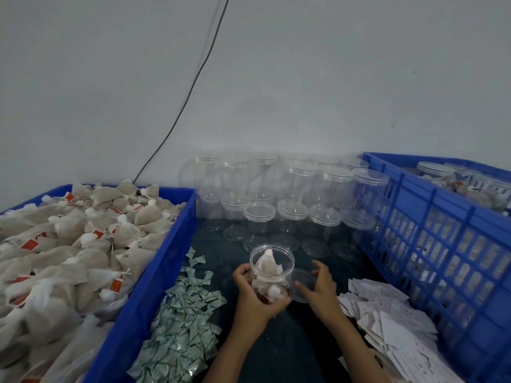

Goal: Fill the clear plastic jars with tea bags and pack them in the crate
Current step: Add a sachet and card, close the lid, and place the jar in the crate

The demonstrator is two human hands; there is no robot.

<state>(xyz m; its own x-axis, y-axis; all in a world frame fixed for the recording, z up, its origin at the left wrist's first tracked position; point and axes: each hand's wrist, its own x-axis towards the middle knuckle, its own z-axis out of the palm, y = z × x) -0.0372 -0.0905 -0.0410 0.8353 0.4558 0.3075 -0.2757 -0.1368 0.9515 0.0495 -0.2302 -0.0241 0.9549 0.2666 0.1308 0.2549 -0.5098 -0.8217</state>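
An open clear plastic jar [272, 265] stands tilted toward me on the dark table, holding a few white tea bags [267, 262]. My left hand [255, 295] grips the jar around its lower body. My right hand [320, 288] holds the jar's clear lid [302, 283] just right of the jar, fingers curled at its edge. A blue bin [154, 272] on the left is heaped with tea bags [83, 244] that have red tags. The blue slatted crate [442, 244] on the right holds several filled, capped jars [437, 172].
Several empty lidded jars [293, 194] are stacked against the wall behind the work spot. A pile of small green-white sachets [185, 324] lies left of my arms. White paper cards [387, 322] are heaped on the right. A black cable [193, 84] runs down the wall.
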